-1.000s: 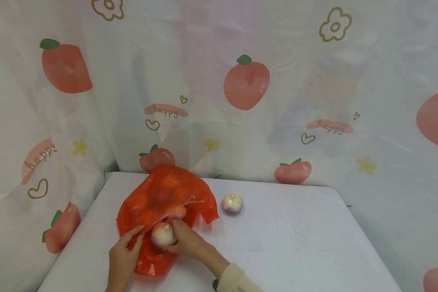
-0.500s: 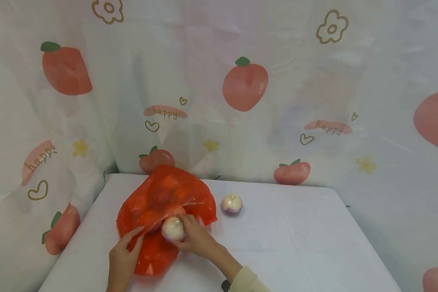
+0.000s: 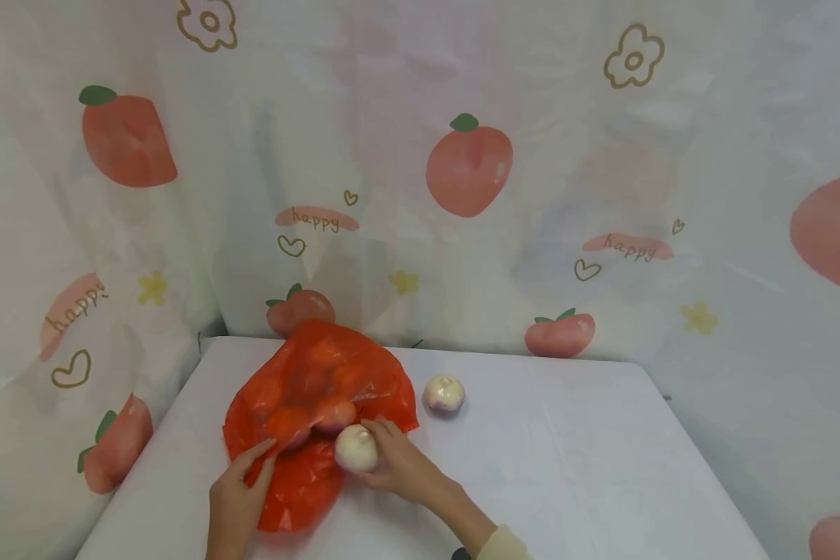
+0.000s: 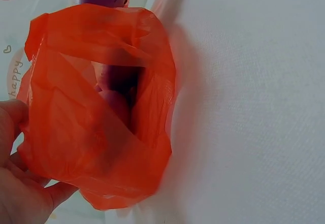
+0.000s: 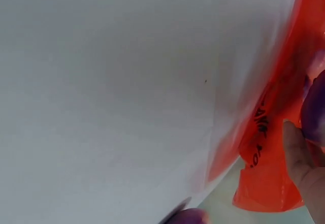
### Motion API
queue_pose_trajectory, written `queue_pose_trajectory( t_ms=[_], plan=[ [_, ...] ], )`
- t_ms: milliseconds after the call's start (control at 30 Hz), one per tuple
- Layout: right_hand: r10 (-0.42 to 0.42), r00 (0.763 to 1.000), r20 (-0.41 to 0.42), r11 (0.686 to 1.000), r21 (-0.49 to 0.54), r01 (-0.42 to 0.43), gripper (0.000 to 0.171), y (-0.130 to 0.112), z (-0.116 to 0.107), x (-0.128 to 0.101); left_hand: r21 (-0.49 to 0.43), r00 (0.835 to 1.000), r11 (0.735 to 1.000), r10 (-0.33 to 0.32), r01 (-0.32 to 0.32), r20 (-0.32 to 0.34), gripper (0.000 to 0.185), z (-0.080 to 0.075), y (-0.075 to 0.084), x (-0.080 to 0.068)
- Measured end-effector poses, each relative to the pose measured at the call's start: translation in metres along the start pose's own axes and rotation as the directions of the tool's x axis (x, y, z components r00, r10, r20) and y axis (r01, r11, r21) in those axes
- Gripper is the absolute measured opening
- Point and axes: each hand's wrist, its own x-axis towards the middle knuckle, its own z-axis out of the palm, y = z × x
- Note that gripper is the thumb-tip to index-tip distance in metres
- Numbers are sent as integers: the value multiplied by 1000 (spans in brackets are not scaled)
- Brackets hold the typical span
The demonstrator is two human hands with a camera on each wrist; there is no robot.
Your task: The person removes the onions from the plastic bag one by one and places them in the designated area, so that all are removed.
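A red-orange plastic bag (image 3: pixel 308 381) lies on the white table (image 3: pixel 567 467), and round shapes of several onions show through it. My left hand (image 3: pixel 241 486) holds the bag's near rim; the left wrist view shows that hand (image 4: pixel 20 193) pinching the bag (image 4: pixel 96 137) at its open mouth. Just right of the bag's mouth, my right hand (image 3: pixel 395 463) grips a white-purple onion (image 3: pixel 356 449) on the table. In the right wrist view a finger (image 5: pixel 299 158) lies against the purple onion (image 5: pixel 316 107) beside the bag (image 5: pixel 271 153).
A second onion (image 3: pixel 444 393) lies loose on the table to the right of the bag. A curtain printed with fruit (image 3: pixel 469 163) hangs close behind and along the left side. The table's right half stretches bare to its edge.
My right hand has carried the onion to the right, from over the bag's mouth onto the table beside it. The left hand has stayed on the bag's rim.
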Motion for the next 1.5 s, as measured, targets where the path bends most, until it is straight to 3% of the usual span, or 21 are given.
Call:
queue_pose_trajectory(
  t_ms=[200, 367, 567, 667, 900, 1300, 1500],
  plan=[
    [20, 1000, 0, 999, -44, -20, 73, 7, -10, -13, -4, 1000, 1000, -12, 12, 9, 30, 0, 0, 0],
    [15, 1000, -5, 1000, -28, -15, 73, 17, -18, -23, -1, 1000, 1000, -19, 19, -3, 30, 1, 0, -1],
    [91, 996, 13, 996, 0, -91, 72, 32, -26, -34, -5, 999, 999, -47, 47, -1, 31, 1, 2, -2],
    [90, 996, -8, 996, -5, -90, 71, 37, -30, -39, 4, 999, 999, -52, 52, -1, 31, 1, 2, -2],
    [56, 997, -44, 998, -5, -56, 69, 49, -42, -50, -1, 1000, 1000, -25, 25, -9, 31, 1, 2, -2],
    [212, 976, -58, 977, 42, -210, 72, 74, -61, -70, 5, 1000, 1000, -11, 11, -24, 29, 0, 0, 0],
    [218, 969, -120, 976, 17, -218, 73, 89, -72, -79, 11, 999, 1000, 16, -16, -35, 29, 0, -1, 1]
  ],
)
